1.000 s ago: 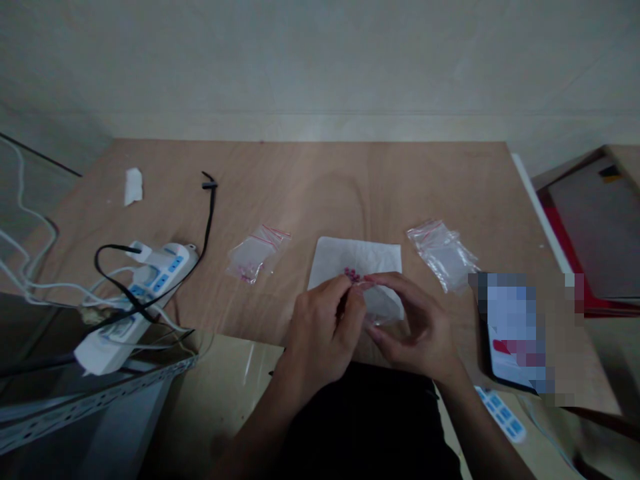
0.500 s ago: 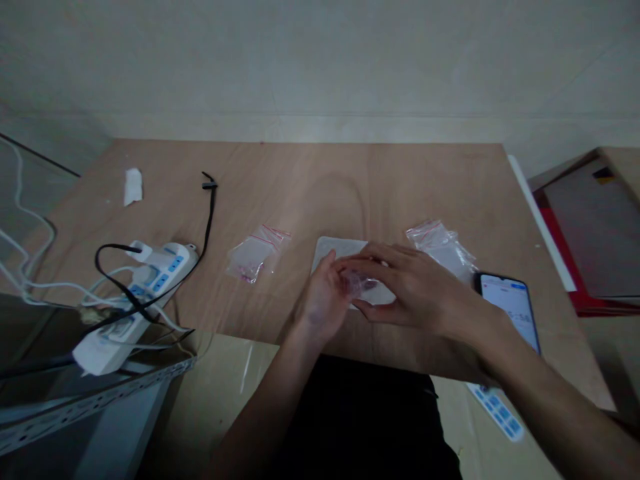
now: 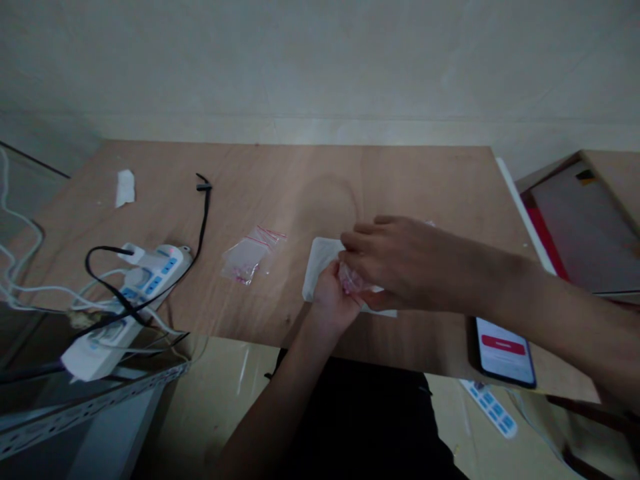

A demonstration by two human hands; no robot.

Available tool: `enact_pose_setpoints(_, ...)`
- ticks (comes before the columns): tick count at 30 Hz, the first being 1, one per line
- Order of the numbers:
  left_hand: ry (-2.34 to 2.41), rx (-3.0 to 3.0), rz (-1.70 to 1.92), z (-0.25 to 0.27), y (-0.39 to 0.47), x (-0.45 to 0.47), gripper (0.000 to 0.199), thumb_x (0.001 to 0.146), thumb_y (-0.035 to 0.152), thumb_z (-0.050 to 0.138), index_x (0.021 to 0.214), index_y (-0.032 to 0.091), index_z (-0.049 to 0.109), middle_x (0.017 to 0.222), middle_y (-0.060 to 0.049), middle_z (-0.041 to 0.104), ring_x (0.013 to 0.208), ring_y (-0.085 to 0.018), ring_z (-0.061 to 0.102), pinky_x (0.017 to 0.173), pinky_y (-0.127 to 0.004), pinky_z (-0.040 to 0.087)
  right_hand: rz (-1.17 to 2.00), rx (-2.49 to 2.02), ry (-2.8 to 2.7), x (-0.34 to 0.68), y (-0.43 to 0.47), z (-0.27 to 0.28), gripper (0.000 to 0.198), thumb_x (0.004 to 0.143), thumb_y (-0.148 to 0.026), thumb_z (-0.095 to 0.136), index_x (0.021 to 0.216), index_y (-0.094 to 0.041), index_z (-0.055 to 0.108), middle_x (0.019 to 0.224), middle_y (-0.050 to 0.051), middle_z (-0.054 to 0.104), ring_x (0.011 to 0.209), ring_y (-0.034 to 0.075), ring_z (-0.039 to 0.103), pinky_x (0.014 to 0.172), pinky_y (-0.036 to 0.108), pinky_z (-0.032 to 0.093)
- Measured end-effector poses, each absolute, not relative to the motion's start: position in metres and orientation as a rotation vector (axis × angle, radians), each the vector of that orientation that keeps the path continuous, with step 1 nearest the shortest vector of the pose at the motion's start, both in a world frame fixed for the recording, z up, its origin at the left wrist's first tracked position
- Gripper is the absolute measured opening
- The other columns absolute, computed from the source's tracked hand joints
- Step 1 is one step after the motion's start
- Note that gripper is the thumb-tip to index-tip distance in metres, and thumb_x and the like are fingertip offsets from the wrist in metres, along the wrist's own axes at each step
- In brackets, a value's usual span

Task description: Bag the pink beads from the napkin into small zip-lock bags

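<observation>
A clear plastic zip bag (image 3: 351,278) with something reddish in it is bunched up between my two hands. Its lower part is cupped in the closed fingers of my left hand (image 3: 334,300). From above and the right, my right hand (image 3: 393,260) closes over the bag's upper part, its fingers curled and partly hidden. Under both hands lies a pale, flat rectangular tray or sheet (image 3: 320,257), largely covered by them. Further left, another clear zip bag (image 3: 253,255) with a red seal line lies flat, small pinkish bits in its lower corner.
At the left edge sits a white power strip (image 3: 165,267) with tangled cables. A black cable tie (image 3: 205,207) and a white paper scrap (image 3: 125,188) lie behind it. A phone (image 3: 505,353) rests under my right forearm. Below the table's front edge is another power strip (image 3: 493,408).
My right hand has turned over and closed around the bag's top, its forearm swinging up across the clear bags at right, now almost hidden. The phone screen shows a different page.
</observation>
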State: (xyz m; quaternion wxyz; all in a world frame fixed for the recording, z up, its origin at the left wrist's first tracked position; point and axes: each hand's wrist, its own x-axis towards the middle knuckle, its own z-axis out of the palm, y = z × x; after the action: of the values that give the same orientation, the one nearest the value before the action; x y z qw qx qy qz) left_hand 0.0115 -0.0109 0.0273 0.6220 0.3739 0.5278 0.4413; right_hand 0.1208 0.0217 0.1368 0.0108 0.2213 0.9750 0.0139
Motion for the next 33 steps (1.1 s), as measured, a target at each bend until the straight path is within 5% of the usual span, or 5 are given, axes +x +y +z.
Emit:
enact_pose_setpoints(5, 1.272, 0.847, 1.002, 0.021, -0.006, 0.003, 0.043, 0.096, 0.033, 0.020, 0.054, 0.025, 0.020, 0.043, 0.008, 0.016, 0.035, -0.010, 0.021, 0.040, -0.024, 0.031, -0.402, 1.420, 3.204, 0.190, 0.019, 0.133, 0.037, 0.080, -0.041, 0.070, 0.111, -0.021, 0.069, 0.098, 0.007, 0.068, 0.082, 0.022, 0.066, 0.069, 0.034, 0.050)
enact_pose_setpoints(12, 1.636, 2.157, 0.754, 0.006, 0.001, 0.003, 0.026, 0.096, 0.033, 0.041, 0.073, 0.021, 0.047, 0.073, -0.004, 0.057, 0.078, -0.021, 0.057, 0.078, -0.035, 0.046, -0.119, 2.595, 2.742, 0.231, -0.002, 0.030, 0.058, 0.085, -0.055, 0.056, 0.121, -0.010, 0.065, 0.105, 0.018, 0.067, 0.095, 0.032, 0.065, 0.082, 0.048, 0.054)
enact_pose_setpoints(18, 1.690, 2.332, 0.560, -0.012, 0.005, 0.009, 0.018, 0.094, 0.026, 0.043, 0.084, 0.016, 0.054, 0.090, -0.014, 0.062, 0.091, -0.029, 0.057, 0.082, -0.044, 0.045, -0.037, 2.596, 2.382, 0.202, -0.006, -0.021, 0.063, 0.097, -0.036, 0.032, 0.145, 0.005, 0.034, 0.150, 0.032, 0.036, 0.144, 0.040, 0.030, 0.111, 0.063, 0.029)
enact_pose_setpoints(26, 1.706, 2.340, 0.600, -0.010, 0.003, 0.004, 0.023, 0.096, 0.031, 0.043, 0.082, 0.018, 0.055, 0.087, -0.011, 0.062, 0.089, -0.026, 0.056, 0.082, -0.041, 0.043, -0.065, 2.631, 2.314, 0.200, -0.010, -0.020, 0.066, 0.100, -0.039, 0.023, 0.151, 0.004, 0.022, 0.153, 0.030, 0.032, 0.146, 0.037, 0.025, 0.114, 0.061, 0.026)
enact_pose_setpoints(33, 1.904, 2.144, 1.038, 0.002, -0.007, -0.039, 0.020, 0.096, 0.032, 0.045, 0.090, 0.018, 0.058, 0.092, -0.009, 0.065, 0.092, -0.024, 0.058, 0.085, -0.040, 0.043, -0.066, 2.730, 2.312, 0.201, -0.011, -0.019, 0.071, 0.100, -0.041, 0.024, 0.151, 0.007, 0.015, 0.156, 0.033, 0.022, 0.149, 0.039, 0.011, 0.115, 0.065, 0.017)
